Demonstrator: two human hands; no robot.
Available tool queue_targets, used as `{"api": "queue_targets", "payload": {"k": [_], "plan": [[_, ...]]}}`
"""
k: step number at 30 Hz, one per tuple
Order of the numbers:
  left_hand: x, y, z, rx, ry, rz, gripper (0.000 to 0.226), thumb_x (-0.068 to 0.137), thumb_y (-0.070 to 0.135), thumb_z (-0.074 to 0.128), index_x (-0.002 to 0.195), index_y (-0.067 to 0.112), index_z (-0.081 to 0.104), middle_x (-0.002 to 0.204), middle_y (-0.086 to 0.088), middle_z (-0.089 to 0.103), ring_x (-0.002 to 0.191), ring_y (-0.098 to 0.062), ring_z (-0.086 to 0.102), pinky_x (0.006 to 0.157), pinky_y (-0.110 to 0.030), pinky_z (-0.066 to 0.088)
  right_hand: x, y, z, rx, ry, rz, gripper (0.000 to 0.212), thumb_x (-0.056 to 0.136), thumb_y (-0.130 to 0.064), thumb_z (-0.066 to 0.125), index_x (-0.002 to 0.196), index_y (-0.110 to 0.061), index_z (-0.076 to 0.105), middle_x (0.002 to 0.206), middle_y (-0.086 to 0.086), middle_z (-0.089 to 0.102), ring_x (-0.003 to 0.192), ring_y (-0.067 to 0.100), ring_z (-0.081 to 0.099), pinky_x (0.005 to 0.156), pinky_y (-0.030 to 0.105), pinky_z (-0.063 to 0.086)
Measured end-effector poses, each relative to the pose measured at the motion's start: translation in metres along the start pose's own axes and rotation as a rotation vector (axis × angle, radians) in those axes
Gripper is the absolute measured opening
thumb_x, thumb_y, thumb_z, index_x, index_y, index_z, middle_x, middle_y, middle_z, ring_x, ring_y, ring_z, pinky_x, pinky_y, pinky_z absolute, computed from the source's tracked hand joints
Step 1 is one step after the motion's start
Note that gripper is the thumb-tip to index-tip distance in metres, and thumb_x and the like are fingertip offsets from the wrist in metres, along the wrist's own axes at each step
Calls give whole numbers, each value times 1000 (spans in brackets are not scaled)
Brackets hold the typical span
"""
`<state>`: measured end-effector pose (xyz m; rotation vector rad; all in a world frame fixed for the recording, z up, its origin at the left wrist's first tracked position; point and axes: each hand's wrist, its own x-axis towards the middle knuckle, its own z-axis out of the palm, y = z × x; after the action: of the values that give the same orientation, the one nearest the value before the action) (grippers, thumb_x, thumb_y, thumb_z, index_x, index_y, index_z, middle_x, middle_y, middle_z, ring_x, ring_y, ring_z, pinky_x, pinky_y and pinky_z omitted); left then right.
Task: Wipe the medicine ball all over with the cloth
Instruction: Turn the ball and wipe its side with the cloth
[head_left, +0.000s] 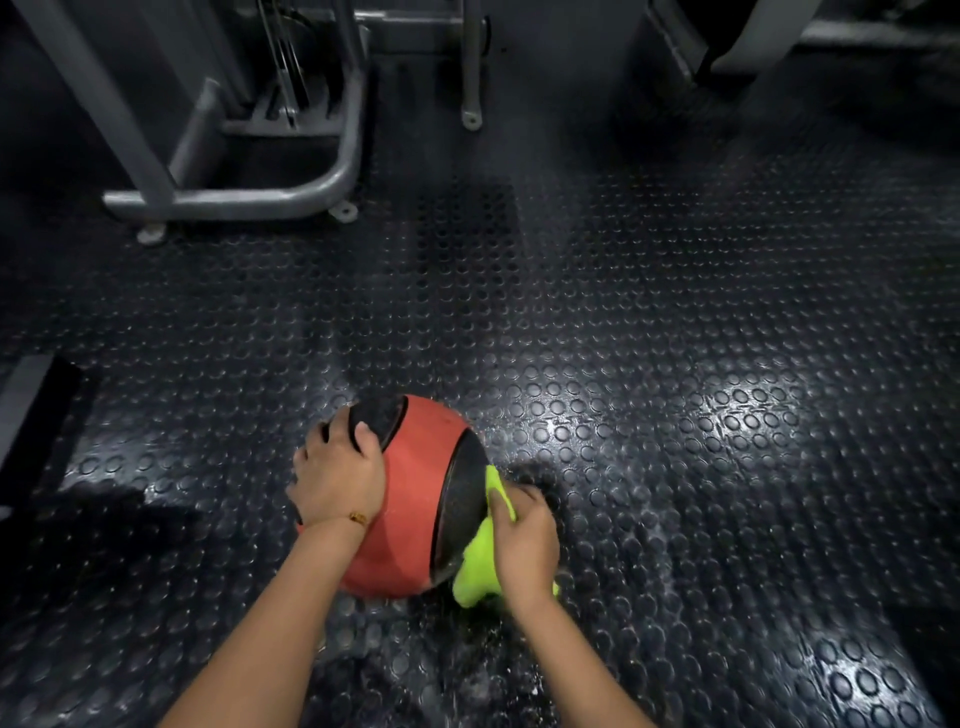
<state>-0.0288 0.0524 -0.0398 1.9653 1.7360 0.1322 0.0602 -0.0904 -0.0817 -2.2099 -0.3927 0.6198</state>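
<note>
I have the medicine ball (410, 499) sitting on the studded rubber floor (649, 322), in the near part of it and a little left of the middle. It is red with black textured panels, one on the upper left and one facing right.

The left hand (335, 478) lies on the ball's upper left side. Its palm is flat on the red band and its fingers are spread over the black panel there, pressing rather than gripping. A thin bracelet (357, 517) sits on that wrist.

The right hand (524, 545) holds the cloth (480, 566), a bright yellow-green one, bunched against the lower right of the ball along the rim of the right panel. The thumb lies over a fold of the cloth. I think the fingers are curled round the rest, though that side is hidden from me. The cloth's loose end hangs down to the floor beside the ball.

A grey machine frame (234, 197) stands at the far left of the floor, well apart from the ball.
</note>
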Motion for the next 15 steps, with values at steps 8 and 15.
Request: {"api": "queue_targets", "payload": {"k": [8, 15], "plan": [[10, 10, 0, 31, -31, -46, 50, 95, 41, 24, 141, 24, 34, 143, -18, 35, 129, -39, 33, 102, -58, 31, 17, -13, -3, 123, -24, 145, 22, 91, -21, 54, 104, -9, 68, 104, 14, 69, 95, 31, 63, 72, 30, 43], [18, 7, -3, -21, -61, -118, 49, 94, 41, 22, 138, 27, 35, 139, -21, 38, 125, -42, 37, 102, -58, 31, 16, -15, -2, -37, -3, 57, 26, 92, -26, 53, 110, -14, 66, 111, 11, 66, 100, 31, 61, 76, 31, 44]]}}
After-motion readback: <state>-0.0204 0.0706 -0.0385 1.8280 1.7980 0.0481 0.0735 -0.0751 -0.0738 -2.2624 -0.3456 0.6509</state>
